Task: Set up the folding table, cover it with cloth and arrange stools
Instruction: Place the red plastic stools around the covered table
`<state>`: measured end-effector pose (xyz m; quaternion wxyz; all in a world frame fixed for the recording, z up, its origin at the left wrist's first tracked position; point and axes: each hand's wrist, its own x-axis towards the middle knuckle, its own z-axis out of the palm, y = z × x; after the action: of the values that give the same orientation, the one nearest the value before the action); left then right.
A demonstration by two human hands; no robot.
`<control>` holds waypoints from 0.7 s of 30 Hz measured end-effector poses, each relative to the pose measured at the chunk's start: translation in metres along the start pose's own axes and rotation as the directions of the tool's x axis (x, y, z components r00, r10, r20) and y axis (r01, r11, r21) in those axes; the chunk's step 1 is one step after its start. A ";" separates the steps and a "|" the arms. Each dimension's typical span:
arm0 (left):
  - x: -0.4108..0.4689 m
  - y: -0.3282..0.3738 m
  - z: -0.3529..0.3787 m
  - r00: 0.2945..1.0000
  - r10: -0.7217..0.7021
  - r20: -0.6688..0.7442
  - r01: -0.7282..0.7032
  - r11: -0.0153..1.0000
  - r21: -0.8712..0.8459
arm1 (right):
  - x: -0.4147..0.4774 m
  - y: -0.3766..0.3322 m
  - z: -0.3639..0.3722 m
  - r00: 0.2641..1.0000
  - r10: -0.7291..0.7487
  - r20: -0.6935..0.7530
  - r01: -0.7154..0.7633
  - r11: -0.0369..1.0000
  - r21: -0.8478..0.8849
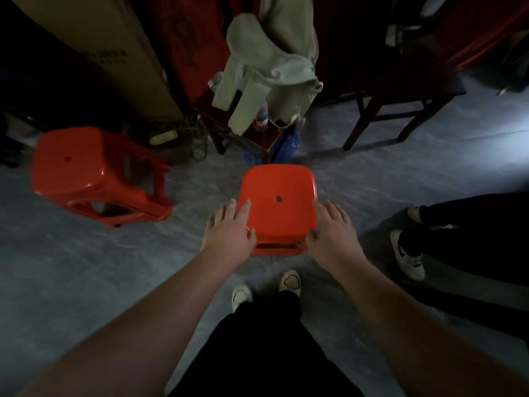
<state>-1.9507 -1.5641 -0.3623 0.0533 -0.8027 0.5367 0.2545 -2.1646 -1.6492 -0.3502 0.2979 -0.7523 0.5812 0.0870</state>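
**Both hands flank the centre stool**

At far left, the left stool [94,173] sits on the floor [86,267]. It looks tilted, though blur makes that hard to judge, and it is well apart from the other one. Behind it leans a tall box [114,53].

The left hand [229,230] lies at the left edge of the centre stool [277,196], released, with fingers straight and spread and the thumb at the near corner. The stool stands upright just beyond the person's feet. Past it, a pale garment [272,61] drapes a small chair.

The right hand [333,227] mirrors the left at the right edge, likewise released and gripping nothing. Flanking the seat this way probably lets both hands lift or shift the stool evenly. A bystander's shoe [406,256] is near right. No folding table is in view.
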 end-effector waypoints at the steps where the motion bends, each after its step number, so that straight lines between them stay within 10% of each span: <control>1: 0.018 0.000 0.010 1.000 -0.017 0.017 0.017 1.000 -0.013 | 0.018 0.005 0.009 1.000 0.012 0.014 -0.012 1.000 0.008; 21: 0.241 -0.041 0.206 0.967 -0.221 0.125 0.253 0.848 -0.466 | 0.239 0.084 0.179 0.958 0.248 0.144 -0.282 0.901 0.330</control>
<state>-1.9157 -1.6736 -0.6605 -0.0974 -0.8420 0.3521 0.3970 -2.1298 -1.7597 -0.6384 0.4397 -0.5965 0.6688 0.0598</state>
